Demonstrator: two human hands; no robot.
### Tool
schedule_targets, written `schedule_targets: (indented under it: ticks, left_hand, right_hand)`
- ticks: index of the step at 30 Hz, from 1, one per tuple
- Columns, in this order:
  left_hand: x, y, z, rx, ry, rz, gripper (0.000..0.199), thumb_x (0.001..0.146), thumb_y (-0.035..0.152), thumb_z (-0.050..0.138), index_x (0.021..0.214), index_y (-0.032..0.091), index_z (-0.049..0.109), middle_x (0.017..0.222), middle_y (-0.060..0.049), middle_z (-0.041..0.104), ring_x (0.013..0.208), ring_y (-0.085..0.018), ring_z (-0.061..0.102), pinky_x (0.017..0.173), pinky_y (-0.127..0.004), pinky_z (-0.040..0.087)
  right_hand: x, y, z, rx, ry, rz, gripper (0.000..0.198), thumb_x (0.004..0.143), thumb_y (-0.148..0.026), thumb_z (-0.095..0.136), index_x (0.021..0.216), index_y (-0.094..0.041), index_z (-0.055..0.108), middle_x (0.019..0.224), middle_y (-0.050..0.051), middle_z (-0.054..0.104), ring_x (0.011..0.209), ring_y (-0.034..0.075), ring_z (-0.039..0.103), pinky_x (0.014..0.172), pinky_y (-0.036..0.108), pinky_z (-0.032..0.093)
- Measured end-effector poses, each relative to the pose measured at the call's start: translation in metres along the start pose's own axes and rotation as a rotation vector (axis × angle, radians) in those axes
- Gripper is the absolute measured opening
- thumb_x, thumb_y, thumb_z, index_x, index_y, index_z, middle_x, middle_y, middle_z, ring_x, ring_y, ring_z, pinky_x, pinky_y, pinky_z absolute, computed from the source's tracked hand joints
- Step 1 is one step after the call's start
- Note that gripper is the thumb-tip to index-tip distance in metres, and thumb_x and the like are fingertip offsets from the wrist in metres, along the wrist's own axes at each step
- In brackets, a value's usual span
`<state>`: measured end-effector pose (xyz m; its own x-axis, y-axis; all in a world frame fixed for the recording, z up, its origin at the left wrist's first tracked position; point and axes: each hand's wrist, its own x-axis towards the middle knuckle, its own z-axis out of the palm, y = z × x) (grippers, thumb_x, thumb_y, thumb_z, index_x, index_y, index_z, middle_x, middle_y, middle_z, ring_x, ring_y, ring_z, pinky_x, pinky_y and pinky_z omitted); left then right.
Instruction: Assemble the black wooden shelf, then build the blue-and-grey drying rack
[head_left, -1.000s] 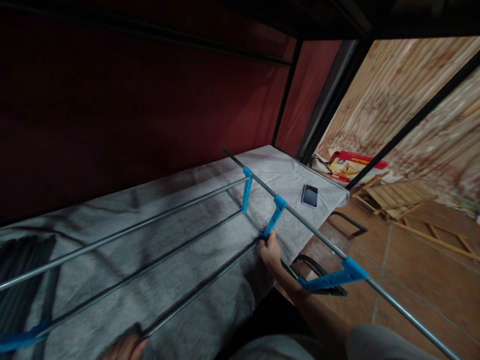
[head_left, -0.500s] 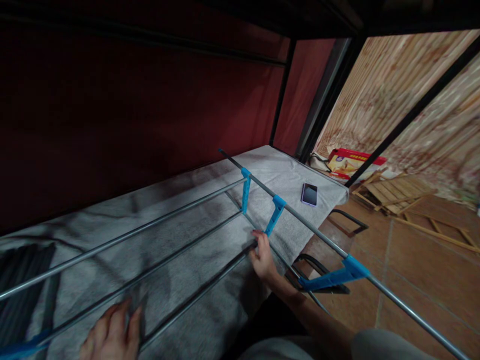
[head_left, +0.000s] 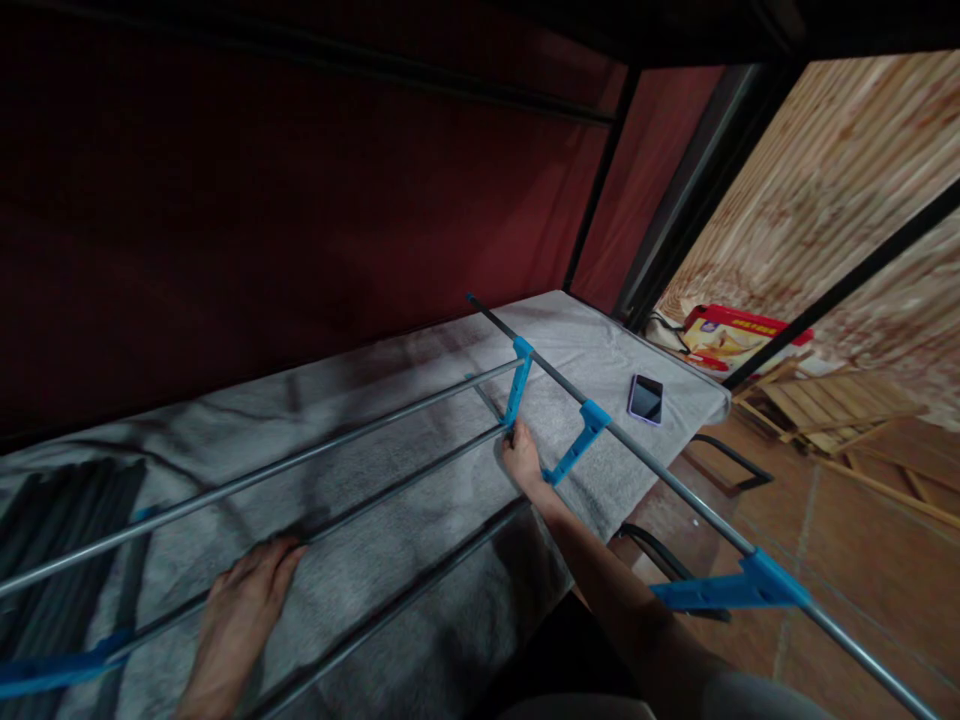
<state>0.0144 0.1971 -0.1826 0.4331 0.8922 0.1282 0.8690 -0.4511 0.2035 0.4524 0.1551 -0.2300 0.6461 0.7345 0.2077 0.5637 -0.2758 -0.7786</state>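
Observation:
A rack of grey metal tubes joined by blue plastic brackets lies across the grey cloth. My left hand [head_left: 247,605] is closed over the middle tube [head_left: 405,482], left of its centre. At the far end of that same tube, my right hand [head_left: 523,462] has its fingers closed at the joint, just under a blue bracket [head_left: 517,380]; its fingertips are partly hidden. A second blue bracket [head_left: 576,445] stands right beside my right wrist. The long cross tube [head_left: 660,472] runs above both brackets, and a nearer tube [head_left: 420,590] passes below my hands.
Several dark tubes [head_left: 67,540] lie at the left on the cloth-covered bed [head_left: 592,330]. A phone [head_left: 646,398] rests near its right edge. Beyond are a red and yellow box [head_left: 735,335] and wooden slats [head_left: 840,395] on the floor. Black posts frame the bed.
My right hand has moved from the nearer tube's end to the middle tube's far end. My left hand has moved up and closed over the middle tube. The view has shifted slightly.

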Motion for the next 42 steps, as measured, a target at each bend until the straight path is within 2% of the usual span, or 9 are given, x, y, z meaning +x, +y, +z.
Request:
schedule_targets:
  ticks: [5, 13, 21, 29, 33, 36, 39, 42]
  left_hand:
    - [0.01, -0.015, 0.012, -0.101, -0.012, -0.007, 0.051, 0.092, 0.051, 0.034, 0.104, 0.016, 0.069, 0.107, -0.014, 0.076, 0.101, -0.03, 0.071, 0.095, -0.043, 0.052]
    - [0.012, -0.026, 0.022, -0.098, -0.032, 0.009, 0.05, 0.092, 0.052, 0.034, 0.103, 0.018, 0.069, 0.106, -0.013, 0.077, 0.099, -0.031, 0.073, 0.092, -0.043, 0.054]
    - [0.012, -0.019, 0.017, -0.1, -0.021, 0.0, 0.047, 0.092, 0.051, 0.034, 0.101, 0.021, 0.068, 0.102, -0.01, 0.078, 0.095, -0.028, 0.073, 0.088, -0.04, 0.055]
    - [0.009, -0.008, 0.008, -0.119, -0.007, -0.052, 0.047, 0.094, 0.048, 0.035, 0.104, 0.017, 0.069, 0.111, -0.012, 0.075, 0.104, -0.029, 0.07, 0.093, -0.042, 0.052]
    - [-0.003, 0.016, -0.007, -0.011, 0.091, -0.084, 0.048, 0.097, 0.046, 0.033, 0.112, 0.016, 0.067, 0.117, -0.014, 0.069, 0.111, -0.033, 0.065, 0.093, -0.046, 0.049]
    - [-0.021, 0.039, -0.023, -0.036, 0.205, -0.013, 0.042, 0.1, 0.04, 0.033, 0.115, 0.015, 0.063, 0.119, -0.015, 0.065, 0.111, -0.031, 0.063, 0.099, -0.045, 0.048]
    - [-0.037, 0.058, -0.045, -0.004, 0.368, 0.054, 0.036, 0.1, 0.032, 0.036, 0.119, 0.014, 0.06, 0.12, -0.016, 0.062, 0.109, -0.031, 0.06, 0.103, -0.048, 0.046]
    - [-0.04, 0.064, -0.072, 0.043, 0.58, 0.024, 0.032, 0.094, 0.032, 0.051, 0.122, 0.021, 0.062, 0.12, -0.014, 0.064, 0.102, -0.035, 0.06, 0.092, -0.053, 0.048]
  right_hand:
    - [0.0, 0.003, 0.001, -0.031, 0.008, -0.008, 0.052, 0.078, -0.008, 0.047, 0.129, -0.008, 0.058, 0.117, 0.015, 0.066, 0.113, 0.027, 0.061, 0.106, 0.041, 0.047]
    - [-0.001, 0.003, 0.003, -0.084, 0.011, 0.003, 0.05, 0.077, -0.01, 0.049, 0.126, -0.007, 0.059, 0.112, 0.016, 0.065, 0.11, 0.029, 0.062, 0.104, 0.041, 0.047]
    - [-0.002, 0.003, 0.005, -0.109, 0.022, -0.007, 0.05, 0.076, -0.012, 0.051, 0.126, -0.011, 0.057, 0.115, 0.016, 0.064, 0.113, 0.029, 0.059, 0.106, 0.045, 0.045]
    - [-0.004, 0.003, 0.008, -0.109, 0.038, -0.006, 0.056, 0.073, -0.013, 0.054, 0.13, -0.009, 0.054, 0.12, 0.019, 0.063, 0.121, 0.032, 0.056, 0.108, 0.048, 0.043]
    - [-0.002, 0.005, 0.008, -0.084, 0.037, -0.006, 0.06, 0.072, -0.013, 0.054, 0.132, -0.008, 0.053, 0.122, 0.021, 0.062, 0.123, 0.033, 0.055, 0.108, 0.049, 0.043]
    - [-0.001, 0.006, 0.008, -0.051, 0.042, -0.009, 0.063, 0.072, -0.013, 0.053, 0.134, -0.007, 0.052, 0.124, 0.021, 0.061, 0.123, 0.034, 0.055, 0.109, 0.049, 0.043]
    - [-0.001, 0.005, 0.006, 0.0, 0.048, -0.022, 0.064, 0.073, -0.013, 0.051, 0.136, -0.006, 0.051, 0.122, 0.021, 0.063, 0.121, 0.033, 0.057, 0.109, 0.05, 0.044]
    - [-0.001, 0.0, 0.0, 0.072, 0.071, -0.05, 0.066, 0.076, -0.014, 0.049, 0.141, -0.006, 0.047, 0.126, 0.019, 0.061, 0.122, 0.03, 0.057, 0.11, 0.048, 0.044]
